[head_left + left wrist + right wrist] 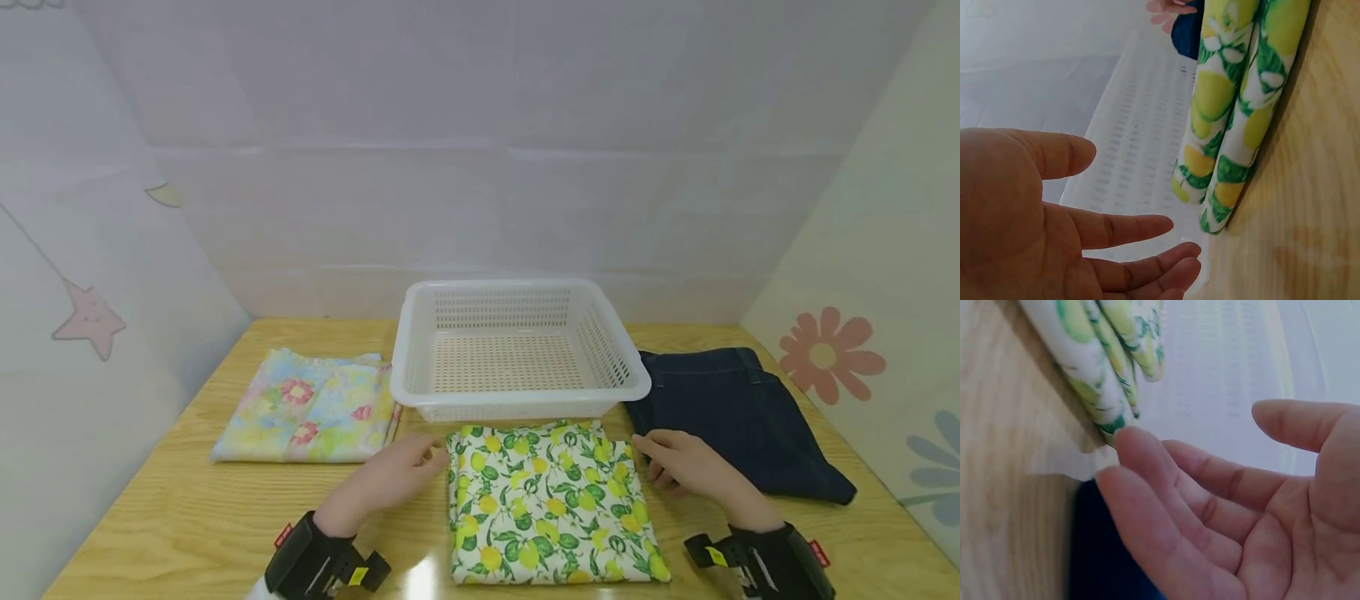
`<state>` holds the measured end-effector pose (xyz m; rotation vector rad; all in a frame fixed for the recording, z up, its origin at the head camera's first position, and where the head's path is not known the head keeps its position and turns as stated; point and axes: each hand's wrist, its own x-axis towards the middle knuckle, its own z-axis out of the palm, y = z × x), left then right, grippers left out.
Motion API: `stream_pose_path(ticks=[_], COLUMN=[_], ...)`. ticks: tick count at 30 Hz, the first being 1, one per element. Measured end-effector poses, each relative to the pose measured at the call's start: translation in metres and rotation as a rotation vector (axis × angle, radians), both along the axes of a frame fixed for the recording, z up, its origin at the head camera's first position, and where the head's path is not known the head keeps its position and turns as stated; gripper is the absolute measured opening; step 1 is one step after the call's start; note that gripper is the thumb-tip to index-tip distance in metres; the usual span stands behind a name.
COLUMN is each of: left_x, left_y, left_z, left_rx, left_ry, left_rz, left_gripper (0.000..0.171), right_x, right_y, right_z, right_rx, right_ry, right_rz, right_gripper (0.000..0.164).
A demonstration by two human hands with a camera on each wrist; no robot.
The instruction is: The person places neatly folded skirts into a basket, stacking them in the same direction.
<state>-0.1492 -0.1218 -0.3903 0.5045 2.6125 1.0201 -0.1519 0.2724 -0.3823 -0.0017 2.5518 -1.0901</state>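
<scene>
A folded cloth with a lemon print lies flat on the table in front of the basket. At its left edge is my left hand, thumb and fingers apart and nothing between them; the left wrist view shows a gap between the fingertips and the layered folds. My right hand is beside the cloth's far right corner. In the right wrist view its fingers are loosely bent, holding nothing, close to the folded edge. Whether they touch the cloth I cannot tell.
A white perforated plastic basket stands behind the lemon cloth with nothing in it. Left of it lies a folded pastel floral cloth. Folded dark blue denim lies to the right, just beyond my right hand. Wall sheets enclose the wooden table.
</scene>
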Motion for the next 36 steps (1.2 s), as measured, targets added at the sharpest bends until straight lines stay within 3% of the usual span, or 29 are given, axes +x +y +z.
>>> stream_pose_path(ticks=[5,12,19,23,27,31,36], left_x=[0.002,-0.001,-0.006,-0.008,-0.008,-0.007,-0.003], left_y=[0.006,0.008,0.015,0.021,0.025,0.027,0.025], left_z=[-0.007,-0.019,-0.029,-0.031,-0.034,-0.038,-0.040], left_rx=[0.052,0.125,0.422,0.563,0.633,0.653,0.694], left_ry=[-0.093,-0.158,-0.306,-0.353,-0.405,-0.450,-0.520], left_rz=[-0.012,0.023,0.172,0.229,0.263,0.247,0.129], left_gripper=[0.067,0.076,0.073,0.072,0.067,0.061,0.065], right_x=[-0.001,-0.003,-0.005,-0.007,-0.010,-0.012,-0.014], right_y=[-0.007,-0.011,-0.011,-0.009,-0.005,-0.004,-0.008], right_z=[-0.008,-0.013,-0.018,-0.023,-0.027,-0.033,-0.038], right_rx=[-0.006,0.027,-0.037,-0.093,-0.226,-0.377,-0.488], right_ry=[-0.014,-0.039,-0.076,-0.111,-0.175,-0.230,-0.256], right_rz=[0.000,-0.024,-0.044,0.013,0.105,0.187,0.261], right_gripper=[0.040,0.053,0.051,0.051,0.055,0.060,0.062])
